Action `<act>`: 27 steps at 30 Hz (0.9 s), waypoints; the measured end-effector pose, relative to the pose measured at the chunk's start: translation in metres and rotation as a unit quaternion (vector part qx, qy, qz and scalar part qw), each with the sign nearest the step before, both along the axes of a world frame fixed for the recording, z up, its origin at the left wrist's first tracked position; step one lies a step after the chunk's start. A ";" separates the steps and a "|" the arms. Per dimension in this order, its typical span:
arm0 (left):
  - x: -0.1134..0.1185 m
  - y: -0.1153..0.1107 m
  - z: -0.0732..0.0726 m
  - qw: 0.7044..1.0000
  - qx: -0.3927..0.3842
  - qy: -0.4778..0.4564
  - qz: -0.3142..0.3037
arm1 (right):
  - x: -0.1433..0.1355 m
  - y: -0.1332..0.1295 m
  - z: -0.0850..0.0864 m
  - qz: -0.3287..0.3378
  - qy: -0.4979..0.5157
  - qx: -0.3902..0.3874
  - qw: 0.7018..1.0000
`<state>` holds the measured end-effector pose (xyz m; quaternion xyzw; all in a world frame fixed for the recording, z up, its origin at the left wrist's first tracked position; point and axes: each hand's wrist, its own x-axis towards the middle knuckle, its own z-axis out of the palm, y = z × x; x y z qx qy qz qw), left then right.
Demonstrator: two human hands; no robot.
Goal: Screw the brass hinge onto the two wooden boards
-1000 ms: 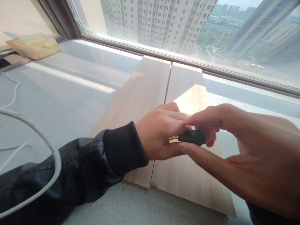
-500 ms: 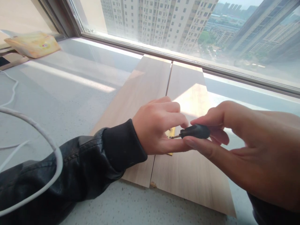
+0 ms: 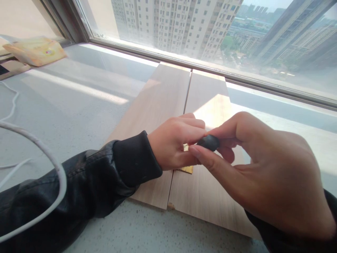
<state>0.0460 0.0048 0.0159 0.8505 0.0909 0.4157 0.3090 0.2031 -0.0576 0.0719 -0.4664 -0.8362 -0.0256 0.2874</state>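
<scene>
My right hand (image 3: 265, 172) pinches the black handle of a small screwdriver (image 3: 209, 143) between thumb and fingers. Its tip is hidden behind the fingers. Directly left of it, my left hand (image 3: 176, 142) has its fingers curled in a pinch around the front of the screwdriver, over a brass-coloured hinge (image 3: 187, 169). What those fingers hold cannot be made out. The hinge is mostly covered and lies at the seam between two pale wooden boards. The left board (image 3: 155, 102) and the right board (image 3: 210, 200) lie side by side, a narrow gap between them.
A pale speckled windowsill counter (image 3: 92, 73) carries the boards, whose far ends reach the window frame (image 3: 147, 56). White cables (image 3: 56, 158) loop at the left, one across my left sleeve. A yellowish packet (image 3: 39, 51) lies in the far left corner.
My right hand has moved left with the screwdriver, which now points more away from me and shows no shaft. My left fingers have closed in more, and more of the hinge's near edge shows.
</scene>
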 end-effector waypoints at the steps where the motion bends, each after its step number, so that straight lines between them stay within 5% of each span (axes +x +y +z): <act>1: 0.000 0.000 0.000 1.000 -0.005 0.001 -0.011 | 0.003 0.001 0.001 0.022 0.014 -0.028 0.999; 5: 0.002 0.001 -0.002 0.999 -0.023 0.001 -0.027 | 0.018 0.003 0.006 0.080 0.057 -0.122 0.988; 13: 0.002 0.000 0.000 0.994 -0.058 0.027 -0.091 | 0.024 0.011 0.006 0.168 0.047 -0.172 0.970; 20: -0.001 -0.005 0.001 0.996 0.014 0.015 0.088 | 0.025 0.016 0.001 0.096 0.089 -0.145 0.981; 27: -0.002 -0.009 0.005 0.990 0.076 0.023 0.120 | 0.015 0.011 -0.001 0.056 0.038 -0.097 0.993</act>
